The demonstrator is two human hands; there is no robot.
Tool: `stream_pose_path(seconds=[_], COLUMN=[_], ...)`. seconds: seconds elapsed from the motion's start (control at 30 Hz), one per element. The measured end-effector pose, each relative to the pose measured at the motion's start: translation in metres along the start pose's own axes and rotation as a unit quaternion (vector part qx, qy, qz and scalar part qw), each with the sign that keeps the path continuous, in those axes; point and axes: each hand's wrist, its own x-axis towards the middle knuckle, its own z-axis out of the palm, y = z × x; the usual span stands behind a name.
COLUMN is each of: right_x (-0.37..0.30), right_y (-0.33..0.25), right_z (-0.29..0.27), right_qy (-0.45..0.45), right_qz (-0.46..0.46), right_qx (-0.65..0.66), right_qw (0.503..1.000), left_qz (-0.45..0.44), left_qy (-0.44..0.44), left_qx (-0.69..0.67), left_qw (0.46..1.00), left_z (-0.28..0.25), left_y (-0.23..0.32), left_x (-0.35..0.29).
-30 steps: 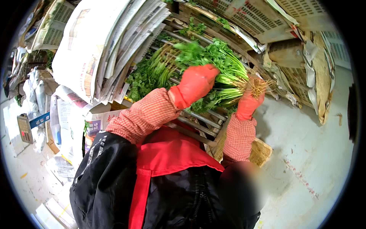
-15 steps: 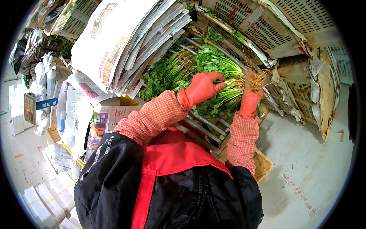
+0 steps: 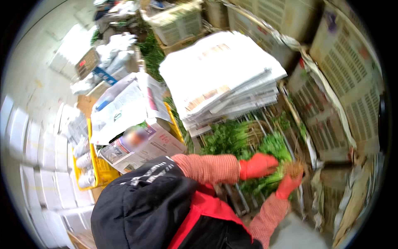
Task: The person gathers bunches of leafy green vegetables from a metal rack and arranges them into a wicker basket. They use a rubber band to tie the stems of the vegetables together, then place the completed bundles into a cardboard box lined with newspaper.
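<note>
A bunch of coriander, with green leaves, pale stems and tan roots, lies on a rack of metal bars. Around its root end closes my right hand, in an orange-red rubber glove. My left hand, gloved alike, is at the stems from the left with its fingers bent in on them; motion blur softens the fingertips. Another heap of coriander rests just beyond, its roots pointing right. Checked red sleeves cover both my forearms.
A tall stack of newspapers stands beyond the coriander. To the left is a yellow crate with newspaper over it, and a scale display behind. Slatted plastic crates wall the right side. White foam boxes line the far left.
My view has swung to the left, so everything sits further right in it. Both hands stay at the same bunch, the right at the roots, the left at the stems.
</note>
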Motion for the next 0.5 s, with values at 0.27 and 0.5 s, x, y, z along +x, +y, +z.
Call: stream_pose_path(seconds=[0.27, 0.5], right_x=[0.011, -0.004], right_y=[-0.017, -0.084], right_z=[-0.013, -0.048], right_qy=[0.03, -0.025], right_qz=[-0.01, 0.046], right_qx=[-0.145, -0.244], right_qw=[0.989, 0.968], left_qz=[0.132, -0.086], left_qy=[0.134, -0.392], left_qx=[0.014, -0.32], left_qw=[0.982, 0.858], left_z=[-0.082, -0.007], left_y=[0.04, 0.004], left_x=[0.032, 0.064])
